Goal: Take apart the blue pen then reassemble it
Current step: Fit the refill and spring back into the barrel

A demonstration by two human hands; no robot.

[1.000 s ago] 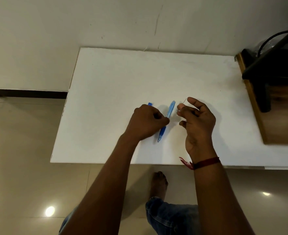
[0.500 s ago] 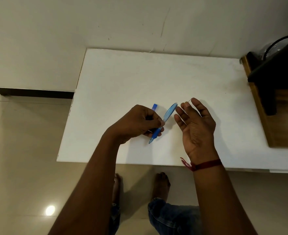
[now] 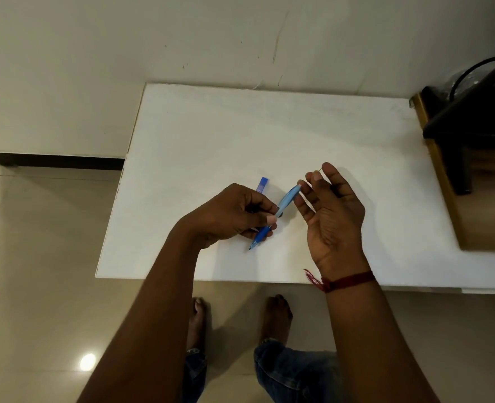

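Blue pen lifted higher in left hand; right hand pinches thin spring, unchanged.

Left hand curling knuckles-up, thumb and fingers pinching closed, forearm running in from lower left. Right hand standing palm-left, fingers loosely spread, thumb and forefinger tips nipping together at top. Red thread band wrapping right wrist. Both forearms bare, hands near each other, not touching.
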